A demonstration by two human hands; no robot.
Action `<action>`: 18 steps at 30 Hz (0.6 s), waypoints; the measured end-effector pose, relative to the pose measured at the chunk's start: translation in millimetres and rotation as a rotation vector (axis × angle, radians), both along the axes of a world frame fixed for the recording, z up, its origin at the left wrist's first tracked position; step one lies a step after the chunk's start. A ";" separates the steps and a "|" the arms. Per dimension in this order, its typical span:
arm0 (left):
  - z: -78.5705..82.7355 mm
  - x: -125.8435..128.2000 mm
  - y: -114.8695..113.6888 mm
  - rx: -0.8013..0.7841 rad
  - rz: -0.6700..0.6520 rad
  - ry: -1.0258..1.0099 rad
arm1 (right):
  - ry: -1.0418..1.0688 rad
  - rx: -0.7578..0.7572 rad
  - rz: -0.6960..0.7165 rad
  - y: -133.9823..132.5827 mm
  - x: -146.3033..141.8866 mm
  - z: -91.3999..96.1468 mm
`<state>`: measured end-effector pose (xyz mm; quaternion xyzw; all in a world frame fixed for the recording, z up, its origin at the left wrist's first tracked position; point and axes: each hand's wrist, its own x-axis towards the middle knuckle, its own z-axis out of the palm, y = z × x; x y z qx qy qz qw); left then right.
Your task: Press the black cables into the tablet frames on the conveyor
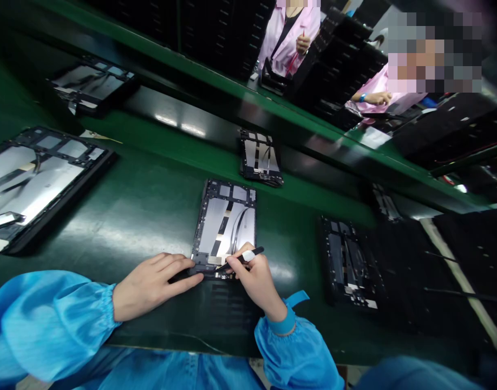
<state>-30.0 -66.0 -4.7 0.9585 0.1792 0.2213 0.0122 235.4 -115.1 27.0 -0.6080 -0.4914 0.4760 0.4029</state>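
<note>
An opened tablet (210, 227) lies on the green bench in front of me, its silver inner plate, dark ribbon cables and lower circuit strip exposed. My left hand (155, 281) rests at its lower left corner, fingers stretched and apart, with the fingertips and thumb touching the frame. Slim black tweezers (254, 252) are pinched in my right hand (256, 276), which is over the tablet's lower right part. Their tip points down and left at the connector area along the bottom edge. Where exactly the tip touches is too small to make out.
Stacked open tablets (13, 179) sit at left, with others (90, 86) behind them. Another small stack (260, 154) lies beyond mine, and one more tablet (348, 265) is to the right. A raised green ledge (216, 81) crosses behind; people in pink (289, 38) work past it.
</note>
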 end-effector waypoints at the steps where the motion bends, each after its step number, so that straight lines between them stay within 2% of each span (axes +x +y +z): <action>1: 0.7 0.0 -0.6 0.009 0.003 0.022 | -0.010 0.002 -0.001 -0.1 -0.1 -0.2; 8: 1.6 0.3 -1.8 0.059 0.005 0.046 | -0.008 0.013 0.009 0.0 -1.0 0.5; 13: 4.6 1.3 -4.0 0.002 0.034 0.080 | -0.009 0.009 0.010 0.5 -1.3 1.7; 18: 9.6 14.1 -7.1 -0.009 0.050 0.130 | -0.056 0.041 0.020 0.7 -0.9 2.6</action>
